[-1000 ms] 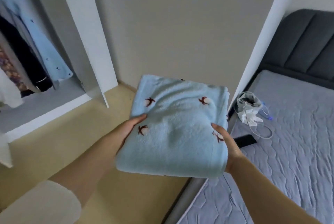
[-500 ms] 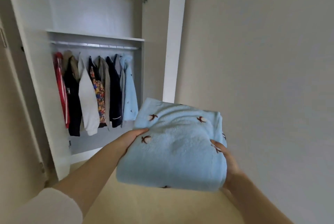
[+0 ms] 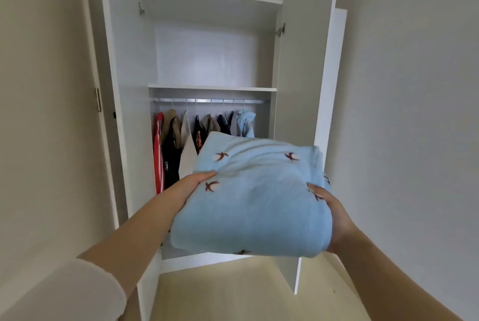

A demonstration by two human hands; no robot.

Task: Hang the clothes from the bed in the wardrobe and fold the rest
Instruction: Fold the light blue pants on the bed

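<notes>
A folded light blue blanket (image 3: pixel 254 198) with small dark swallow prints is held up in front of the open white wardrobe (image 3: pixel 129 139). My left hand (image 3: pixel 191 185) grips its left edge, thumb on top, fingers hidden underneath. My right hand (image 3: pixel 329 206) grips its right edge the same way. Behind the blanket, several garments (image 3: pixel 181 134) hang on the metal rail (image 3: pixel 207 100). Above the rail runs a white shelf (image 3: pixel 212 87) with nothing on it.
Both wardrobe doors stand open: the right door (image 3: pixel 303 74) angles toward me, the left door (image 3: pixel 93 87) lies against the wall. Pale yellow floor (image 3: pixel 233 292) stretches below. A plain wall (image 3: pixel 414 113) is on the right.
My view has swung from the bed to the left and upward, now facing the wardrobe squarely. The blanket, still gripped by both hands, has risen toward the wardrobe opening.
</notes>
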